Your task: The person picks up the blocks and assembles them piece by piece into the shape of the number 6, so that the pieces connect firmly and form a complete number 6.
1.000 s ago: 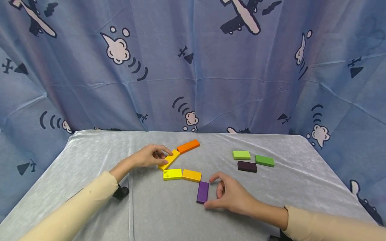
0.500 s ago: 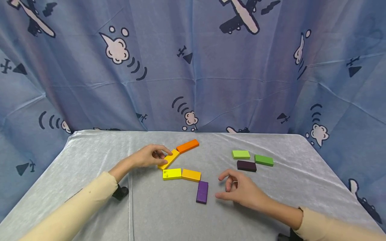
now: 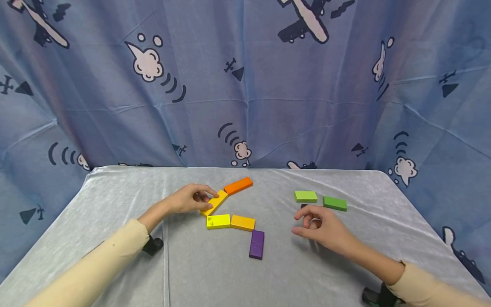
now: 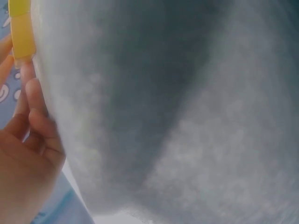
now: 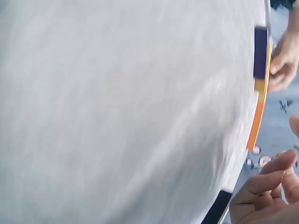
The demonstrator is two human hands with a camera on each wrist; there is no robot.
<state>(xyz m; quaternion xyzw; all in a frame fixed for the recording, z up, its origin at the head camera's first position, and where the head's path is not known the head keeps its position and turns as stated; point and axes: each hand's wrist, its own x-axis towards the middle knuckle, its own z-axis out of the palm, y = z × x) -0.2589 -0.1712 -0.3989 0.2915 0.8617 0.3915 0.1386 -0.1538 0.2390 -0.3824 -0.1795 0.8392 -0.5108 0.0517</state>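
Note:
In the head view, my left hand pinches a golden-yellow block between thumb and fingers. An orange block meets its far end. Just below lie a bright-yellow block and an amber block, end to end. A purple block angles off from the amber one toward the front. On the right, my right hand hovers with loosely bent fingers and nothing between them. It hides most of a dark block, whose end shows beside the fingers in the right wrist view.
Behind the right hand lie a light-green block and a darker green block. A pale grey cloth covers the table. A blue patterned curtain hangs behind the table's far edge and at its sides.
My right hand has left the purple block and moved right, now covering most of the dark block. The left hand stays on the golden-yellow block.

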